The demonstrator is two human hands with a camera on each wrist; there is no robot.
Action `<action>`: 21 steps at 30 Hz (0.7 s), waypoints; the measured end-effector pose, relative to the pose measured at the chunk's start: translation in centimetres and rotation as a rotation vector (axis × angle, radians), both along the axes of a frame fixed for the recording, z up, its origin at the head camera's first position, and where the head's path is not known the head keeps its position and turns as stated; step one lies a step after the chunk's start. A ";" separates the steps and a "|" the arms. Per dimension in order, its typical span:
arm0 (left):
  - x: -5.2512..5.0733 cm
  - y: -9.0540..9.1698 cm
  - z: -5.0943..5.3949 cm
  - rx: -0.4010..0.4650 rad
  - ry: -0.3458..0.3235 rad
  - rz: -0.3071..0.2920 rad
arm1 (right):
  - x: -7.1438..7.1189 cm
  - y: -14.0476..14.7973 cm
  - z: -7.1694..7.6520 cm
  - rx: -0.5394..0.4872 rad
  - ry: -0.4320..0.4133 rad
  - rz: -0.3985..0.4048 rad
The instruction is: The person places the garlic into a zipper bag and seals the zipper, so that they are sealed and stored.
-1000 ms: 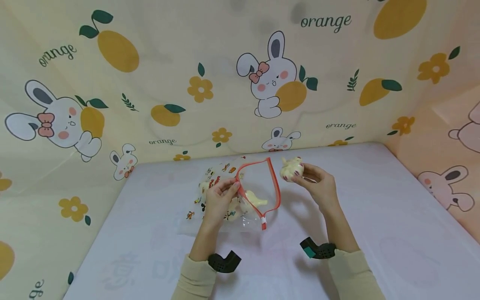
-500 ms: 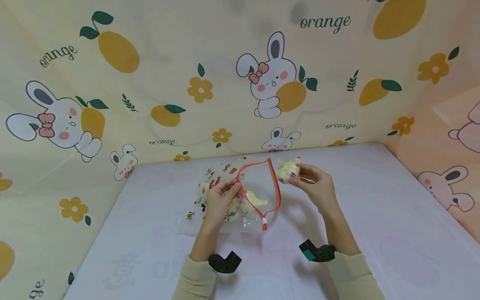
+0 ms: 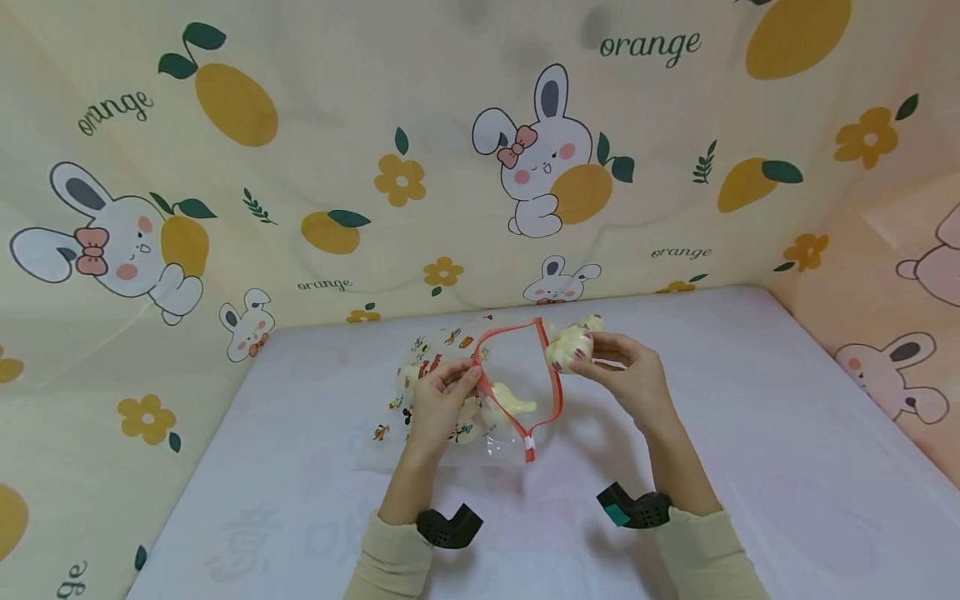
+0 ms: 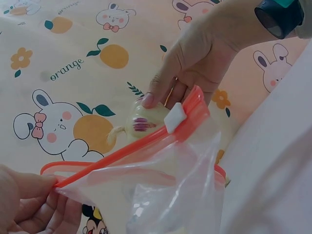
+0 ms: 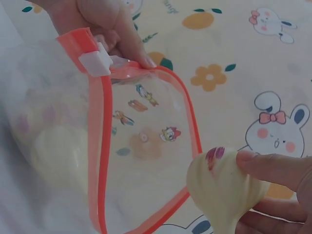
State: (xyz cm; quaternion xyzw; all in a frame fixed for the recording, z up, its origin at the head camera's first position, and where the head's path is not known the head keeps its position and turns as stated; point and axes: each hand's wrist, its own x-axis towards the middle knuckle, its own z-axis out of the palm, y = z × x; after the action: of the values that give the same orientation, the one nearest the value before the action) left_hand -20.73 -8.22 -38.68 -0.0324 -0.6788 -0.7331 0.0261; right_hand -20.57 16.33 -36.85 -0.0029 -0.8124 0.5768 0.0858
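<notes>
A clear zip bag (image 3: 442,454) with a red zip edge and printed cartoon figures lies on the table, its mouth spread wide to the right. My left hand (image 3: 442,400) pinches the near-left part of the red edge between thumb and fingers. Pale garlic-shaped pieces show inside the bag, one garlic bulb (image 3: 512,400) close to the mouth. My right hand (image 3: 637,375) grips another garlic bulb (image 3: 570,347), cream with purple marks, right at the bag's opening. In the right wrist view this held bulb (image 5: 222,185) overlaps the red rim; whether they touch I cannot tell.
A white slider (image 4: 175,118) sits at one end of the zip. The pale table (image 3: 300,500) runs back to a cloth wall (image 3: 450,100) printed with rabbits and oranges. Black wrist cameras (image 3: 450,527) are strapped to both wrists.
My right hand has carried its garlic bulb leftward and slightly down, from beside the bag to its mouth. The left hand and the bag have stayed nearly still.
</notes>
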 end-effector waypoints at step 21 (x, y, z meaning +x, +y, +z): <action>0.3 0.3 0.3 0.013 -0.019 -0.010 | -0.1 -1.4 -0.4 0.137 -0.097 0.018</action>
State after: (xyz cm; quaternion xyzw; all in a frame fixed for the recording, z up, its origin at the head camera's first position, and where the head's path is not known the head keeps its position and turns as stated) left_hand -20.45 -7.94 -38.42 -0.0287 -0.6742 -0.7378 0.0159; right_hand -20.71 14.90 -37.29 -0.0175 -0.8531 0.5198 0.0413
